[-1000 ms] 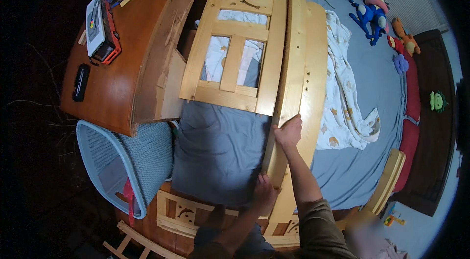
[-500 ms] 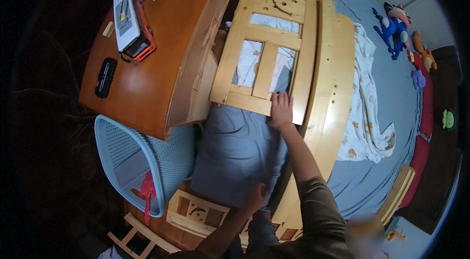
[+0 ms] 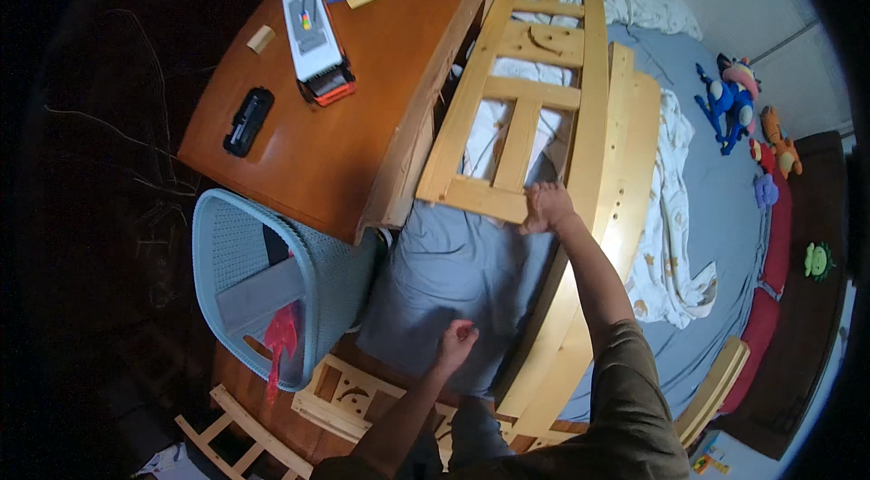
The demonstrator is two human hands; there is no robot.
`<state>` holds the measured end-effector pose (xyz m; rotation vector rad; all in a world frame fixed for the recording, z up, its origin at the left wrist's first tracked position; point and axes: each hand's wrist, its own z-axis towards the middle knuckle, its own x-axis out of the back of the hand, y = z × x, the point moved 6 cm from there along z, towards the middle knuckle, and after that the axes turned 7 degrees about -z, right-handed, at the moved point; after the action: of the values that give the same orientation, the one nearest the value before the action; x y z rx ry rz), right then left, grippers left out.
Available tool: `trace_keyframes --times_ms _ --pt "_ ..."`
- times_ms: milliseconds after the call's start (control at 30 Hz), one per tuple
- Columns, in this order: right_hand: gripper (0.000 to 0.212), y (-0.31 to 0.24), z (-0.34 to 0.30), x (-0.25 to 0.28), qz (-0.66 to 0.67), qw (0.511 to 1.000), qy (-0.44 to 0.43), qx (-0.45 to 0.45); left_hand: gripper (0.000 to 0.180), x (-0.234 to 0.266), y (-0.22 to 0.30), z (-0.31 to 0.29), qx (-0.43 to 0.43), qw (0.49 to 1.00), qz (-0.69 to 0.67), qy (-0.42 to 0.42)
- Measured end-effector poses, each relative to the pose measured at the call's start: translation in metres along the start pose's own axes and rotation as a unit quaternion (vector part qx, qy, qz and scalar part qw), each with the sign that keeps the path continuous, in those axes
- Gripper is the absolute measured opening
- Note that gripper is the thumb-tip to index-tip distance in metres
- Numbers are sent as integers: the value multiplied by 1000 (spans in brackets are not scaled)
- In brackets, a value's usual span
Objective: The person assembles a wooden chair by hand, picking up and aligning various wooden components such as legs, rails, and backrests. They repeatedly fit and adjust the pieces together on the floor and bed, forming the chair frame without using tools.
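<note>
A pale pine guard-rail panel (image 3: 521, 86), with slats and a smiling face cut into it, lies lengthwise over the grey-sheeted mattress (image 3: 435, 271). My right hand (image 3: 548, 208) is closed around the near end board of this panel, at its right corner. My left hand (image 3: 456, 344) is over the mattress, nearer to me, apart from the panel. Its fingers are curled in, and whatever they may hold is too small to make out. Beside the panel on the right runs a long pine side board (image 3: 625, 154) with drilled holes.
An orange-brown wooden desk (image 3: 299, 145) stands at left, bearing a white-and-orange case (image 3: 313, 36) and a black case (image 3: 247, 122). Below it tilts a blue laundry basket (image 3: 344, 290) with a red item (image 3: 282, 335). More slatted pine pieces (image 3: 349, 398) lie on the floor. Plush toys (image 3: 725, 104) line the bed.
My right hand has gone from lying flat on the panel's end to gripping it. My left hand has moved forward over the mattress, fingers curled. The whole view has shifted.
</note>
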<state>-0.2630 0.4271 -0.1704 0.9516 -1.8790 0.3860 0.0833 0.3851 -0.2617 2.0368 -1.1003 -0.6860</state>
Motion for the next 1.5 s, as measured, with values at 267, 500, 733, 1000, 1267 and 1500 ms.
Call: trace_keyframes --times_ms 267,500,733,1000,1267,1500 --pt "77 -20 -102 11 -81 994 -53 55 75 -23 72 39 215 918 -333 -10" --pt "61 -42 -198 11 -99 986 -128 48 66 -34 38 -9 259 823 -505 34" --pt "63 -79 -287 61 -84 977 -165 105 45 -12 34 -58 126 783 -608 26" --pt "84 -122 -379 79 21 955 -256 147 40 23 52 -190 83 809 -580 50" --pt "82 -167 -462 114 90 957 -203 186 38 52 113 -305 11 802 -579 144" --pt "84 -172 -513 183 79 957 -233 156 40 35 181 -388 -122 788 -602 51"
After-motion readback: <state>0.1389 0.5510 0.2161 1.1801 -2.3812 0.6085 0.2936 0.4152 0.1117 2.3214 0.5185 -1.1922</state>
